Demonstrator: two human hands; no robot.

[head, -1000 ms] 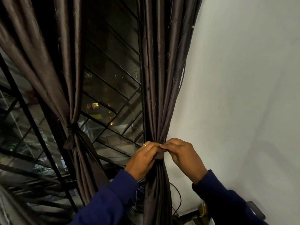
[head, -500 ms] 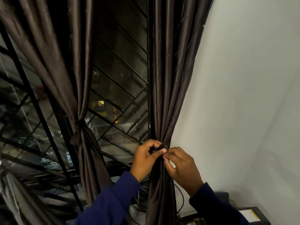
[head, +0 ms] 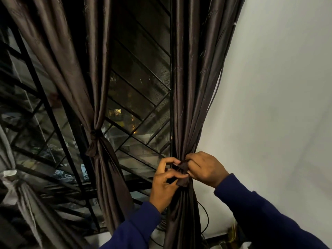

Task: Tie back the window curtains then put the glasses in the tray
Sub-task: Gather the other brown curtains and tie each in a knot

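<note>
1. Curtain tie (head: 183, 174): one dark fabric strip wrapped round the gathered right curtain (head: 186, 97), pinched from both sides.
2. Left hand (head: 164, 186): fingers (head: 177, 176) curled, thumb and forefinger pinching the strip's loose end on the curtain's left side.
3. Right hand (head: 206, 169): fingers curled tight on the strip's upper part, knuckles touching the folds.
4. Two dark blue sleeves (head: 265, 218) run from the wrists to the lower edge.
5. Two brown curtains in full view: the right one beside the white wall (head: 278, 105), the left curtain (head: 97, 105) already knotted at its waist.
6. Between them, one barred window (head: 140, 90), dark outside.
7. Black cables (head: 206, 221) hang behind the right curtain's foot.
</note>
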